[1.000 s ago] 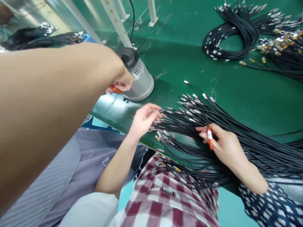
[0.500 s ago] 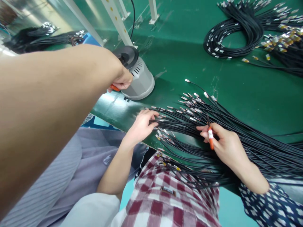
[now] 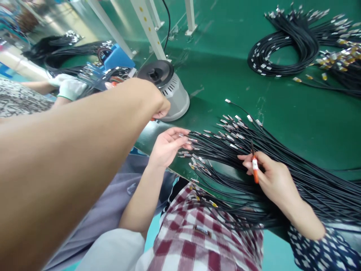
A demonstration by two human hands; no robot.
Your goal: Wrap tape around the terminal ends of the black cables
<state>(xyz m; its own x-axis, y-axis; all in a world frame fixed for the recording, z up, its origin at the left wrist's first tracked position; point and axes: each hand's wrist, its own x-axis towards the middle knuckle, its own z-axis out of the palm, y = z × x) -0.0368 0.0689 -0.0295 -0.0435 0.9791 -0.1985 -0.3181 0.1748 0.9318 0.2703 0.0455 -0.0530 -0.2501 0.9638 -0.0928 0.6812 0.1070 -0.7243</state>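
Note:
Many thin black cables (image 3: 304,169) fan across the green bench in front of me, with white tags (image 3: 234,146) and small tips at their near-left ends. My left hand (image 3: 165,147) is closed at those ends, thumb and fingers pinching a cable; the exact grip is partly hidden. My right hand (image 3: 273,177) rests over the middle of the bundle. It is closed around a small orange-handled tool (image 3: 255,170), whose dark thin tip points away from me. A lower group of cables hangs toward my checked apron (image 3: 197,244).
A co-worker's bare arm (image 3: 84,150) crosses from the left, its hand (image 3: 163,107) beside a grey round machine (image 3: 176,99). Another person's gloved hand (image 3: 72,87) is farther left. White posts (image 3: 146,28) stand behind. Coiled cables (image 3: 255,62) lie at the far right.
My left hand's fingers have drawn together at the cable ends. My right hand keeps the tool in nearly the same place. The view has shifted slightly, showing more at the left.

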